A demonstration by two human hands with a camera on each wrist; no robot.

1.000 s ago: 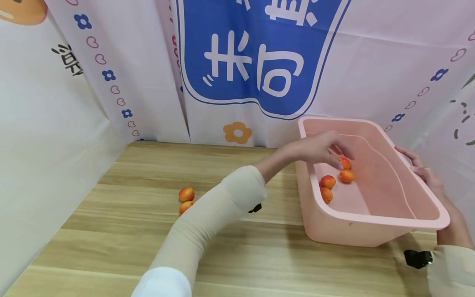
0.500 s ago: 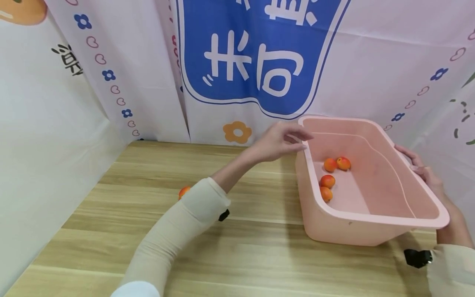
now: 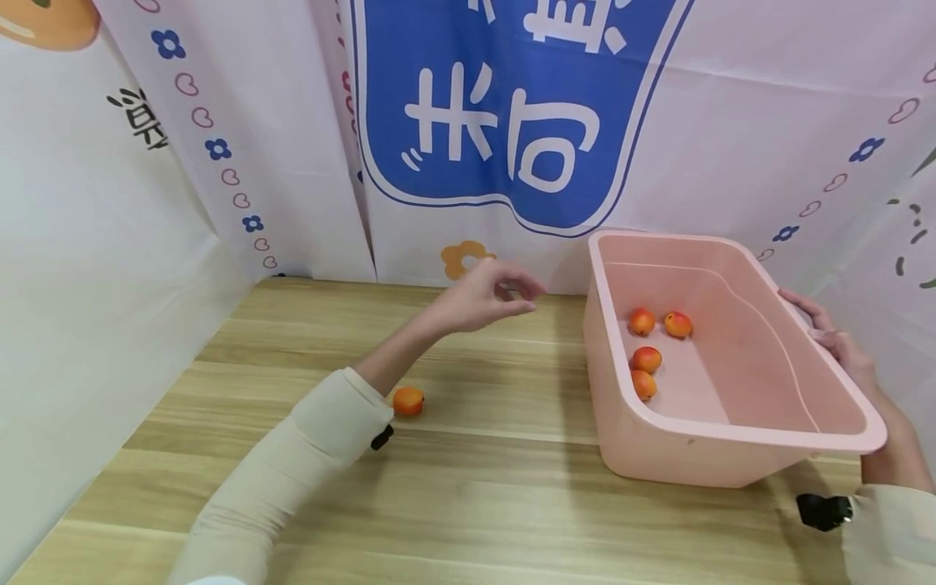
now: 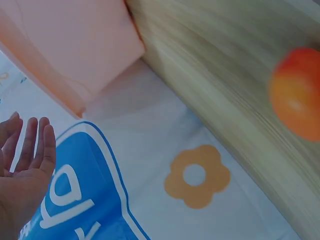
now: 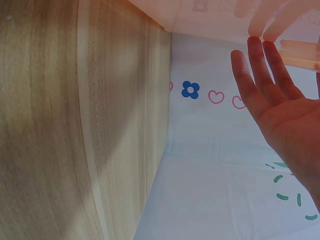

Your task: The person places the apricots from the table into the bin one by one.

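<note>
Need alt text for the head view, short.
A person's empty left hand hovers over a wooden table beside a pink tub holding four small orange fruits, while the right hand rests on the tub's far rim. One more fruit lies on the table.

your wooden tabletop (image 3: 475,479) carries a pink tub (image 3: 687,455) toward its right edge and one orange fruit (image 3: 408,400) near the middle; possibly another hides behind the sleeve.
</note>
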